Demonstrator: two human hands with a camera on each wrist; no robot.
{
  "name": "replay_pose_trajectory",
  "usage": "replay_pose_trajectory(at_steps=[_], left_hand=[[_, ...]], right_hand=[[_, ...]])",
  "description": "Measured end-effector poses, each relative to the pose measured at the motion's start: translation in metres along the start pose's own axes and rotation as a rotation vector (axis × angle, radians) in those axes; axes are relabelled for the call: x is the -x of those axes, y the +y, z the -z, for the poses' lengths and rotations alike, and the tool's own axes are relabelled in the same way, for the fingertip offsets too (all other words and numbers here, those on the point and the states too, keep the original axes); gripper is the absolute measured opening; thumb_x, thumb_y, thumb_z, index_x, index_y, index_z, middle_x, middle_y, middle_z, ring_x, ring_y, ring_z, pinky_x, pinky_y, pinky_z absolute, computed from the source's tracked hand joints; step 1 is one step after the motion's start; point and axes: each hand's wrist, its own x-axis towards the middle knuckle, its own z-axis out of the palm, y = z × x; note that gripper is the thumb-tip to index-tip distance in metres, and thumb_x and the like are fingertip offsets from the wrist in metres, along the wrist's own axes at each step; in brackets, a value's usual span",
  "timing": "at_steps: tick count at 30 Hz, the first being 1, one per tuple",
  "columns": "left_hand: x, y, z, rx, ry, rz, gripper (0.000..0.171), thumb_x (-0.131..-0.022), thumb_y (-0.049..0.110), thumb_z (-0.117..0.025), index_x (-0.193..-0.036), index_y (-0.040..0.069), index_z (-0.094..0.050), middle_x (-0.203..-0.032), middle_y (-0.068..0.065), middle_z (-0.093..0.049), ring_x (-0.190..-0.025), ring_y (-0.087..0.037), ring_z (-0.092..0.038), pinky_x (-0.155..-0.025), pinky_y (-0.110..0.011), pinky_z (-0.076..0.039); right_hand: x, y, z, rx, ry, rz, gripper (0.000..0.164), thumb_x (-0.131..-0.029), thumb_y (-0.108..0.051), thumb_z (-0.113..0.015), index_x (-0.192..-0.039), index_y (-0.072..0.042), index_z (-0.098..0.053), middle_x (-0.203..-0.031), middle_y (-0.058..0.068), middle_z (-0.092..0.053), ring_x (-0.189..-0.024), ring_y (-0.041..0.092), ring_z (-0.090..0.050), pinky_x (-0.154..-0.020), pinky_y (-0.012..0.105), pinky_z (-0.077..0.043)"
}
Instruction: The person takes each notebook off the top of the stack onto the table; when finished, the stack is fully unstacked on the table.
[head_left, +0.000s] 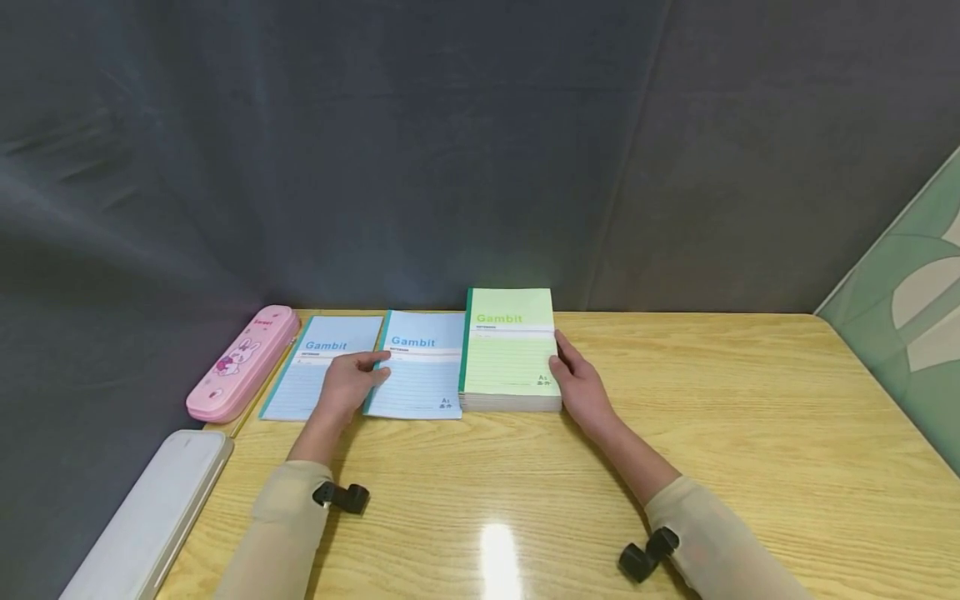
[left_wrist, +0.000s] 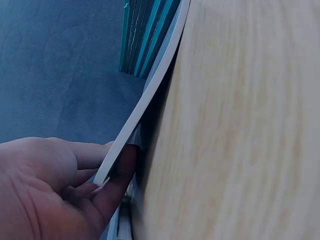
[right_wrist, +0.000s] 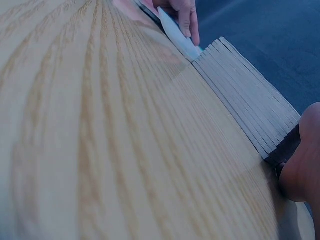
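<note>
Sleeves: two pale sleeves (head_left: 281,521), each with a dark wrist camera (head_left: 649,554) near its cuff.
White case: a long pale case (head_left: 150,517) lies at the counter's near left.
Counter: bare, glossy wood grain (head_left: 420,500) in front of the notebooks.
Left hand: the left hand (head_left: 348,379) pinches the left edge of the middle notebook, fingers beneath and thumb side above.
Middle notebook: the blue middle notebook (head_left: 418,375) lies left of the stack, its gripped edge raised and the sheet bowed in the left wrist view.
Bend risk: held by one edge, the thin notebook could crease if raised sharply, or snag against the stack's foot.
Right hand: the right hand (head_left: 585,392) lies along the stack's right side, thumb near the top edge; no curled hold shows.
Stack: the green-topped stack (head_left: 510,358) stands on the counter, many notebooks deep.
Slip risk: nothing visible binds the layers, so an uneven push could skew them or slide the upper ones off.
Left notebook: another blue left notebook (head_left: 307,383) lies flat, partly under the left hand, which could brush it askew.
Pencil case: a pink pencil case (head_left: 243,362) lies along the left edge.
Backdrop: dark cloth (head_left: 420,150) behind everything.
</note>
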Motion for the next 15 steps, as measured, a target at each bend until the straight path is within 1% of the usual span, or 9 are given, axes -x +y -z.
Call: replay_pose_trajectory(at_steps=[4, 8, 15], left_hand=[[0.0016, 0.0046, 0.0022, -0.062, 0.009, 0.004, 0.035, -0.100, 0.013, -0.065, -0.134, 0.006, -0.067, -0.139, -0.022, -0.055, -0.133, -0.039, -0.046, -0.107, -0.055, -0.043], [0.0017, 0.0072, 0.0039, -0.116, 0.011, 0.004, 0.035, -0.099, 0.013, -0.067, -0.134, 0.006, -0.067, -0.139, -0.022, -0.054, -0.132, -0.039, -0.047, -0.107, -0.055, -0.044], [-0.0005, 0.0072, 0.0071, -0.225, 0.008, -0.035, 0.037, -0.100, 0.012, -0.065, -0.137, 0.006, -0.064, -0.143, -0.023, -0.053, -0.133, -0.040, -0.047, -0.108, -0.055, -0.042]], right_hand=[[0.0000, 0.0000, -0.0001, 0.005, 0.002, -0.003, 0.056, -0.112, -0.026, -0.040, -0.162, -0.012, -0.022, -0.166, 0.006, -0.022, -0.153, 0.022, -0.016, -0.124, 0.041, -0.015], [-0.0001, 0.0006, -0.0007, 0.007, 0.002, -0.004, 0.056, -0.112, -0.026, -0.040, -0.163, -0.013, -0.022, -0.166, 0.005, -0.023, -0.153, 0.022, -0.016, -0.124, 0.042, -0.015], [-0.0006, 0.0021, -0.0007, 0.016, 0.005, -0.003, 0.056, -0.111, -0.026, -0.040, -0.163, -0.013, -0.021, -0.166, 0.006, -0.023, -0.153, 0.021, -0.016, -0.124, 0.041, -0.016]])
